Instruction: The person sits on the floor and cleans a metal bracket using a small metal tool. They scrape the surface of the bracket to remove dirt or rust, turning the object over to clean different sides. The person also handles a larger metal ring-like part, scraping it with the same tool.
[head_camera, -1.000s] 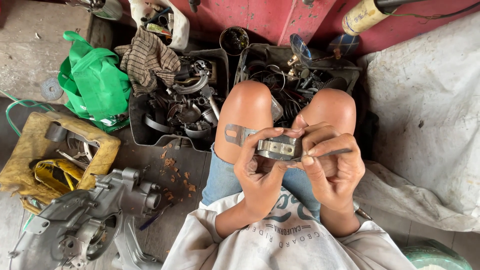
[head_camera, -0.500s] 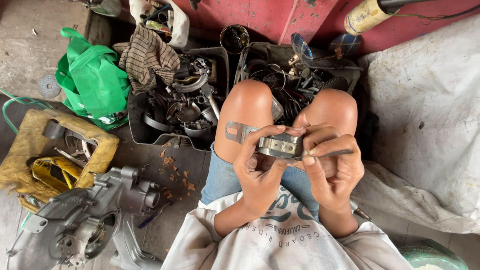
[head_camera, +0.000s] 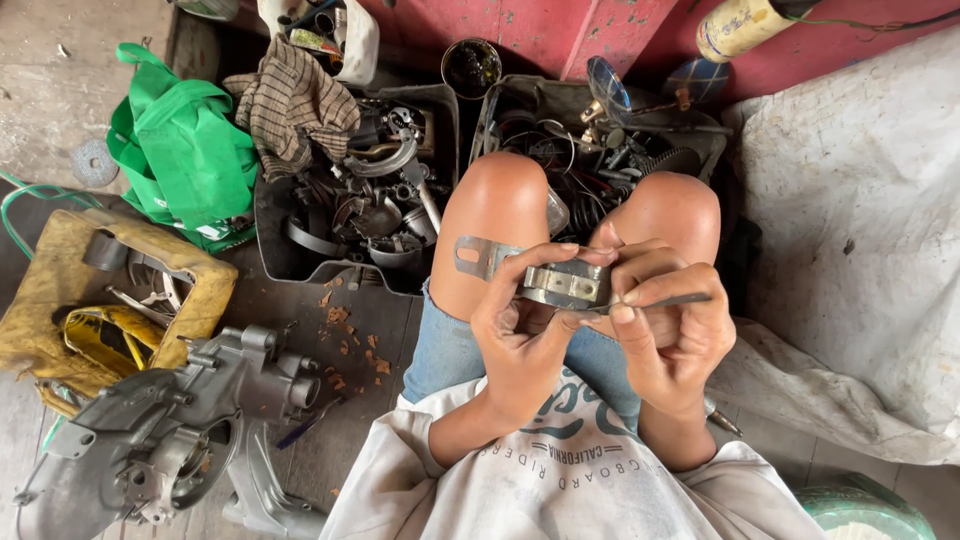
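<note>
Little has shifted: your left hand still pinches the metal clamp bracket; right hand fingers pinch a thin tool against it.

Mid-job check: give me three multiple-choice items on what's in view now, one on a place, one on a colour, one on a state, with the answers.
1. Where does the grey engine casing lie?
A. lower left, on the floor
B. on the white tarp
C. inside a parts tray

2. What colour is the bag beside the left parts tray?
A. blue
B. green
C. black

3. How is the metal bracket held?
A. lying on the floor
B. hanging from a hook
C. in the left hand, while the right hand holds a thin tool to it

Answers: 1 A, it sits on the boards by the yellow container; 2 B, bright green fabric; 3 C, both hands hold it above the knees.
</note>
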